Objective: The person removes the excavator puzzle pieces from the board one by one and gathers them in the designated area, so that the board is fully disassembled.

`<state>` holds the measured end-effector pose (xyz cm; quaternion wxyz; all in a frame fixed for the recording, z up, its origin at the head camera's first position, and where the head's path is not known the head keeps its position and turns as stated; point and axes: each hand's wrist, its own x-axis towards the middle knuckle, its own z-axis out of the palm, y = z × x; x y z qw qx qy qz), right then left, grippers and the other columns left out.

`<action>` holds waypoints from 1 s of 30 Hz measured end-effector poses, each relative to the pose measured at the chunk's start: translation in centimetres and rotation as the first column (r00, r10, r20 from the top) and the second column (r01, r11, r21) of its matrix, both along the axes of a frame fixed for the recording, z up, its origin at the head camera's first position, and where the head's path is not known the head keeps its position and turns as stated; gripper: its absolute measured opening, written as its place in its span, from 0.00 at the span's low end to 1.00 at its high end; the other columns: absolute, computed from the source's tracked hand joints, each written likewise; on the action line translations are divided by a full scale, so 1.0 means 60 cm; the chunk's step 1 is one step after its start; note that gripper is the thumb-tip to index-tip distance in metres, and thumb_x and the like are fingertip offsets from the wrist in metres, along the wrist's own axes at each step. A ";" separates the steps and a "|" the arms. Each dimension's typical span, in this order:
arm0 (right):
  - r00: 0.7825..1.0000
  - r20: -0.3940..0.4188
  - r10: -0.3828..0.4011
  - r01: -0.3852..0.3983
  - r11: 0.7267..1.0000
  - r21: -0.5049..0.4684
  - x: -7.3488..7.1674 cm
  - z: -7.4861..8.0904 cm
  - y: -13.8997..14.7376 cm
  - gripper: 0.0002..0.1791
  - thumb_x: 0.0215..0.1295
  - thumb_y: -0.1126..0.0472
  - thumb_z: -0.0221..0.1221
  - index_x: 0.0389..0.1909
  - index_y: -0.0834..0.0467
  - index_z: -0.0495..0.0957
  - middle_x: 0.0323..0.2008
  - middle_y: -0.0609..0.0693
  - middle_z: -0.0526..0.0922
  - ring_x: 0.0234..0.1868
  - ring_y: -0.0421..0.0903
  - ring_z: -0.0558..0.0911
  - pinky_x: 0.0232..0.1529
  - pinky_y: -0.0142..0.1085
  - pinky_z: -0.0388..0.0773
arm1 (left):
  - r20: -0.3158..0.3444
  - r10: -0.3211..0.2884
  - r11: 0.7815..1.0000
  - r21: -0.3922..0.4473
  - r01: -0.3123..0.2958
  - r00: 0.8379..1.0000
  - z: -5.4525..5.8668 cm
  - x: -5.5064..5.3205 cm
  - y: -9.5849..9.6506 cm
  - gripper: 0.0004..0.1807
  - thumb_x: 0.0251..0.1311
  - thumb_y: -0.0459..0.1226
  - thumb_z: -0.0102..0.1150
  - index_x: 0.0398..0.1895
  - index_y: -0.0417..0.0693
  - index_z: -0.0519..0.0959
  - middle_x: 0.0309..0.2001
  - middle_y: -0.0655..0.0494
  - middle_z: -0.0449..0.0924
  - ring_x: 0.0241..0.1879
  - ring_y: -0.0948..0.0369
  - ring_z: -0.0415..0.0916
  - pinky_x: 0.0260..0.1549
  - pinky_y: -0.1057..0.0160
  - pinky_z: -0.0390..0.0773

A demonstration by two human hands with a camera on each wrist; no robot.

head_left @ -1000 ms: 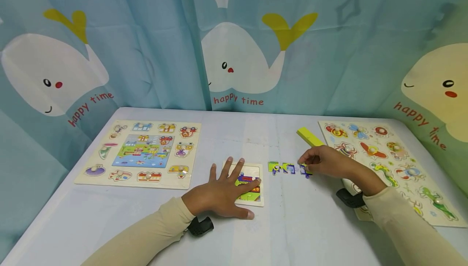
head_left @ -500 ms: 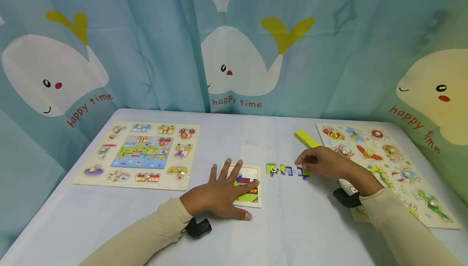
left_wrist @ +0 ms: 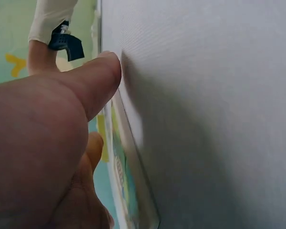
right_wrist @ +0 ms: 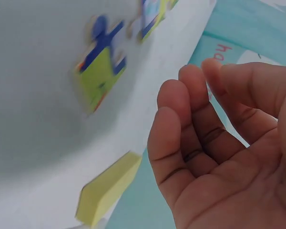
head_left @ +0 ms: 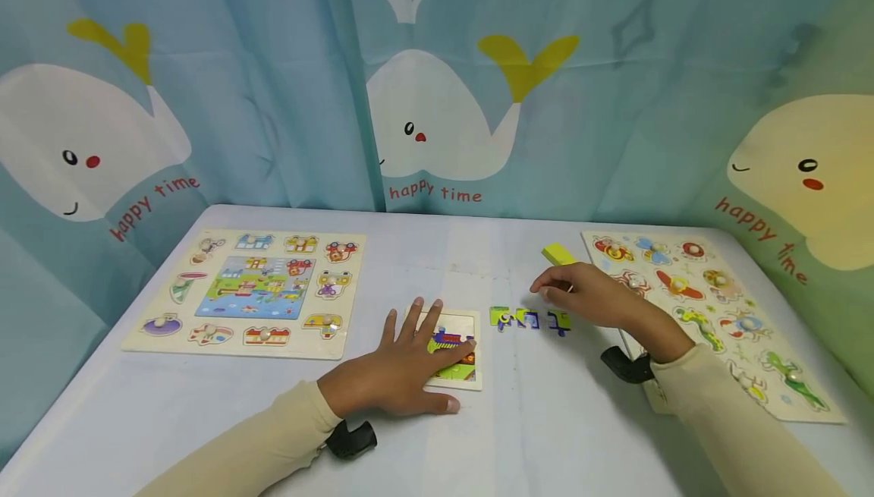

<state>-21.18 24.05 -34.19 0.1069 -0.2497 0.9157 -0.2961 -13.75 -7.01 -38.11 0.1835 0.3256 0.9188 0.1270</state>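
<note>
In the head view my left hand [head_left: 403, 372] lies flat with spread fingers over a small wooden jigsaw tray [head_left: 466, 319] with a train picture, partly covering it. The left wrist view shows that tray's edge [left_wrist: 138, 176] beyond the thumb. Right of the tray, three loose jigsaw pieces lie in a row: a left one [head_left: 499, 316], a middle one [head_left: 527, 319] and a right one [head_left: 559, 322]. My right hand [head_left: 594, 296] hovers above the right piece, fingers loosely bent and holding nothing. The right wrist view shows the fingers apart from the green-and-purple piece [right_wrist: 102, 71].
A yellow block [head_left: 558, 254] lies behind my right hand, partly hidden by it. One large knob-puzzle board [head_left: 314, 345] lies at the left, another [head_left: 815, 412] at the right under my right forearm. A whale-print curtain [head_left: 444, 117] hangs behind the table.
My right hand has let go of the right jigsaw piece and risen slightly away from it. The piece stays in the row. My left hand keeps its place on the tray.
</note>
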 end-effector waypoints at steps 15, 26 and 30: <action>0.998 0.005 0.057 -0.057 0.996 -0.062 0.000 -0.006 -0.063 0.10 0.68 0.69 0.53 0.43 0.62 0.83 0.35 0.51 0.83 0.32 0.43 0.76 0.33 0.35 0.74 | 0.058 0.071 0.997 0.025 -0.073 0.996 0.009 0.014 -0.038 0.41 0.57 0.62 0.60 0.74 0.73 0.58 0.76 0.39 0.23 0.73 0.40 0.21 0.64 0.34 0.35; 0.994 0.016 0.109 -0.106 0.987 -0.121 0.011 -0.008 -0.104 0.12 0.71 0.66 0.53 0.50 0.65 0.79 0.37 0.51 0.84 0.33 0.44 0.79 0.33 0.36 0.76 | 0.048 0.046 0.999 -0.004 -0.046 0.998 0.000 0.016 -0.047 0.39 0.59 0.64 0.55 0.74 0.72 0.59 0.75 0.36 0.25 0.73 0.41 0.22 0.65 0.36 0.34; 0.992 0.018 0.123 -0.119 0.982 -0.147 0.010 -0.008 -0.129 0.13 0.70 0.67 0.52 0.51 0.64 0.79 0.37 0.50 0.84 0.34 0.43 0.78 0.35 0.36 0.76 | 0.049 0.047 0.999 -0.012 -0.046 0.998 0.001 0.016 -0.047 0.39 0.60 0.64 0.54 0.75 0.71 0.58 0.75 0.37 0.23 0.73 0.41 0.21 0.65 0.37 0.33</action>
